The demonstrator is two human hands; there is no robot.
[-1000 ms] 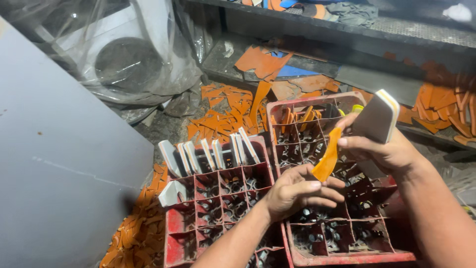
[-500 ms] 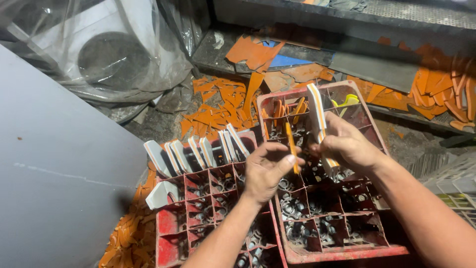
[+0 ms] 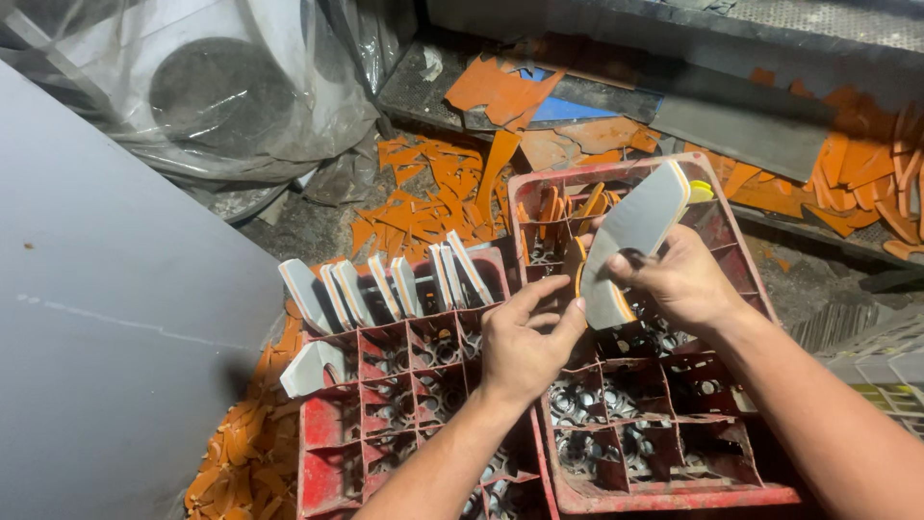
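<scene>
Blocked: upright grey sole-shaped pieces [image 3: 385,287] fill the left red plastic crate's [image 3: 327,424] far row | Free: its near compartments, open from above.

Gritty floor [image 3: 318,226] strewn with orange scraps [image 3: 433,193]; grey board [image 3: 106,318] left
</scene>
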